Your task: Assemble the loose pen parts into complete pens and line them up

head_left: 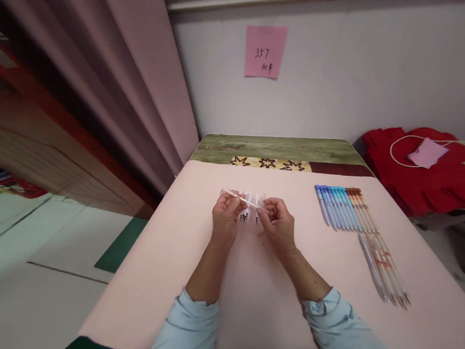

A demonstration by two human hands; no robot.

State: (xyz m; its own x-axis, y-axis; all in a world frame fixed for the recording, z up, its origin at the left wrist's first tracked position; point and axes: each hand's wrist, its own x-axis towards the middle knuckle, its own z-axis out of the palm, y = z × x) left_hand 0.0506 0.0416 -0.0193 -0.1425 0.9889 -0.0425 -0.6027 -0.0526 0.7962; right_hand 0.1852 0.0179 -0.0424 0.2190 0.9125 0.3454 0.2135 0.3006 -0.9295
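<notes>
My left hand point(225, 216) and my right hand point(277, 223) meet over the middle of the pink table point(168, 256). Both are closed in a pinch on one thin clear pen barrel point(242, 198), which slants from upper left to lower right between them. Just behind my fingers lies a small bunch of clear pen refills point(250, 211) with dark tips, partly hidden by both hands.
A row of several blue and brown pens point(343, 206) lies at the right of the table. Below it sits a group of clear patterned pens point(383, 266). A red cloth point(431, 175) with a white cable lies beyond the right edge. Curtains hang at left.
</notes>
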